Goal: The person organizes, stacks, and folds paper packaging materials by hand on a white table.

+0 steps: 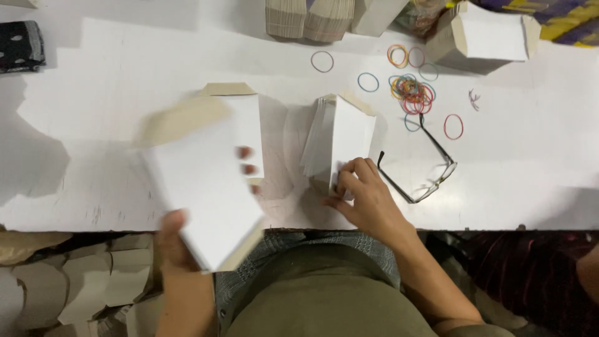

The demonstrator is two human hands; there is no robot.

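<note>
My left hand [178, 240] grips a white envelope [203, 178] with a brown open flap, held above the table's near edge and blurred by motion. Just behind it lies another white envelope [244, 122] with its flap open, flat on the white table [112, 75]. My right hand [365, 193] rests on the near end of a fanned stack of white envelopes [340, 137] in the middle of the table, fingers pinching at its lower corner.
Black-framed glasses [424, 171] lie right of the stack. Several coloured rubber bands [412, 87] are scattered behind them. Bundled envelope stacks [309, 19] and a boxed pile [486, 34] stand at the far edge. Brown-flapped envelopes [62, 281] lie heaped below the table on the left.
</note>
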